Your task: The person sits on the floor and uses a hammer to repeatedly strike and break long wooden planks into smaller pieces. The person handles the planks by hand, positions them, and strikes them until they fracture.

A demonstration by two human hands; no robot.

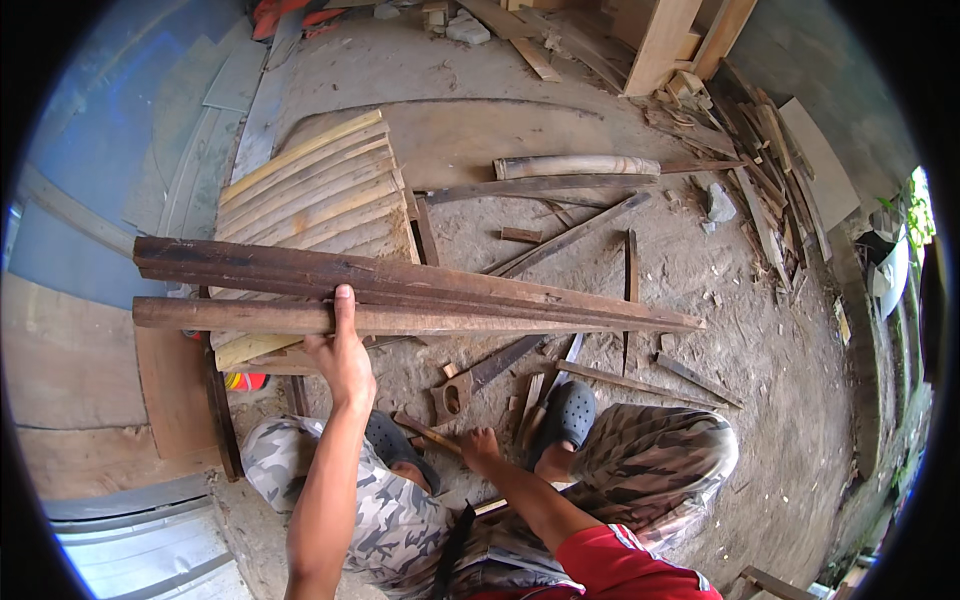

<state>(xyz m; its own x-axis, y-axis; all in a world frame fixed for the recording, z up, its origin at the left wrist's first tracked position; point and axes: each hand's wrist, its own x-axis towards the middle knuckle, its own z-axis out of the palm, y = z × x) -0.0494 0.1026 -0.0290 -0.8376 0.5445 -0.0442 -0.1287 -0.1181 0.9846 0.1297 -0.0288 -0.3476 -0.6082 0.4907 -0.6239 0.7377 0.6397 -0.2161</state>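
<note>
L hand [343, 352] up front, thumb [345, 308] extended, L forearm [333, 475] pointing fwd; R hand [483, 452] low btwn knees [706, 450], curled, R forearm [538, 503] angled fwd-left.

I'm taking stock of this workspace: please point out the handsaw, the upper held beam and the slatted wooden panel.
Handsaw [495, 368]: head view, on its blade.
Upper held beam [430, 284]: head view, around mid-length.
Slatted wooden panel [315, 198]: head view, on its slats.

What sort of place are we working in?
Probably a makeshift woodworking spot: a handsaw lies on the floor, the left hand holds dark wooden beams, and scrap lumber is piled at the right.
</note>
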